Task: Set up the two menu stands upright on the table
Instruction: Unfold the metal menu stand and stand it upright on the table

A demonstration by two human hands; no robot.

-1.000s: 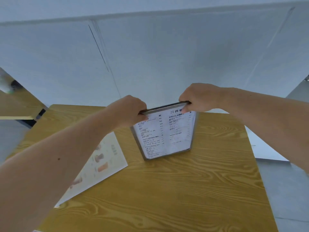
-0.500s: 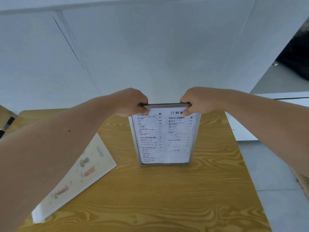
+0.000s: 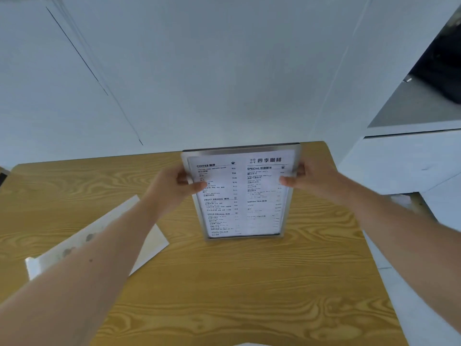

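Note:
A silver-framed menu stand (image 3: 243, 196) with printed drink lists stands upright near the far edge of the wooden table (image 3: 224, 283), its base on the tabletop. My left hand (image 3: 174, 186) grips its left side edge near the top. My right hand (image 3: 306, 177) grips the right side edge at the same height. A second menu (image 3: 99, 236), white with drink pictures, lies flat on the table to the left, partly hidden under my left forearm.
A white wall rises right behind the table's far edge. A white counter (image 3: 411, 158) stands to the right of the table, with grey floor beside it. Bare tabletop stretches in front of the stand.
Both hands slid from the frame's top edge down to its side edges. The stand went from tilted to straight and facing me, and the view moved closer.

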